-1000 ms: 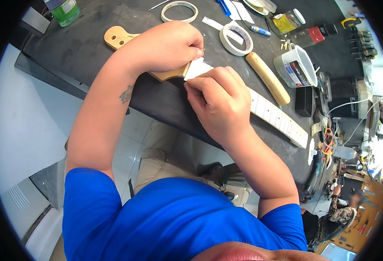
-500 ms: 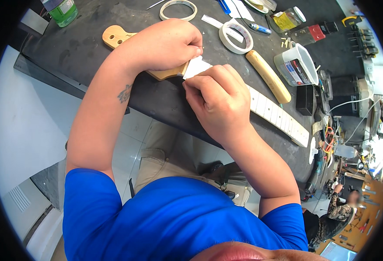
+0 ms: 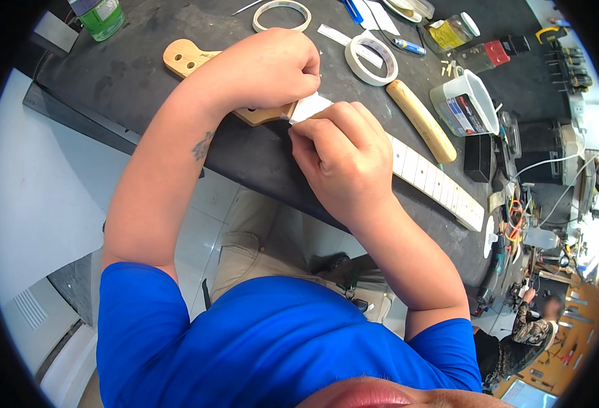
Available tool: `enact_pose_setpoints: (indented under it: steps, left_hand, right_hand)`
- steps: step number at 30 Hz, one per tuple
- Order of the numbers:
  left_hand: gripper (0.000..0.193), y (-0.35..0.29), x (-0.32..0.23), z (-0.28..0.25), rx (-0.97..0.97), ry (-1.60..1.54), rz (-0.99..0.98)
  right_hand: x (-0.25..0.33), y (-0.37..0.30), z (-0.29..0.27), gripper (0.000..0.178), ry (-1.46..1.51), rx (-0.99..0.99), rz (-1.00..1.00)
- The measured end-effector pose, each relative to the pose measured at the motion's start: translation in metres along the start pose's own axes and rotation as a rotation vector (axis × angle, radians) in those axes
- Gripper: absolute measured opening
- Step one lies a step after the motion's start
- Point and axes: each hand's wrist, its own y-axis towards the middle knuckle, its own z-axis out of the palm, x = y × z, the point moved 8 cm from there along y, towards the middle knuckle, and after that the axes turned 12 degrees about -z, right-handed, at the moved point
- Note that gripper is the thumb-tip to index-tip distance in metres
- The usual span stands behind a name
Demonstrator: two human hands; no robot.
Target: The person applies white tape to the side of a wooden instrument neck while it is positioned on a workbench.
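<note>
A guitar neck (image 3: 436, 185) lies slantwise along the bench's near edge, its pale fretboard crossed by frets. Its bare wooden headstock (image 3: 179, 58) points to the left, with round tuner holes showing. Where headstock meets fretboard, a white strip of masking tape (image 3: 309, 107) covers the surface. My left hand (image 3: 280, 70) is closed over the headstock, its curled fingertips beside the tape's far edge; whatever they pinch is hidden. My right hand (image 3: 350, 151) pinches at the tape's near edge, knuckles up, above the fretboard.
Beyond my hands lie two tape rolls (image 3: 392, 69), a white strip (image 3: 331, 32) and a wooden handle-like rod (image 3: 421, 122). A white tub (image 3: 463, 102), jars (image 3: 452, 30) and a black box (image 3: 477, 157) stand at right. A green-liquid bottle (image 3: 102, 19) stands far left. Another person (image 3: 534, 326) is at lower right.
My left fingertips have curled inward and shifted slightly along the tape's far edge. My right hand keeps nearly the same pinch. The whole view has shifted a little.
</note>
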Motion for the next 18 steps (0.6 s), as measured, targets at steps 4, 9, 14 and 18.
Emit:
enact_pose_setpoints:
  steps: [4,9,14,18]
  left_hand:
    - [0.025,-0.001,-0.002,0.001,0.065,0.008,-0.117]
    - [0.019,-0.011,-0.002,-0.007,-0.228,-0.149,0.193]
    - [0.022,-0.016,-0.004,-0.007,-0.123,-0.143,0.321]
    - [0.026,-0.01,0.0,0.003,0.043,-0.116,0.243]
  right_hand:
    - [-0.002,-0.001,0.0,0.025,0.004,0.003,0.002]
    - [-0.003,-0.001,0.001,0.025,0.025,-0.002,0.014]
    - [-0.003,-0.001,0.0,0.025,0.021,-0.003,0.007]
    - [0.0,0.0,0.0,0.026,0.022,-0.003,0.011]
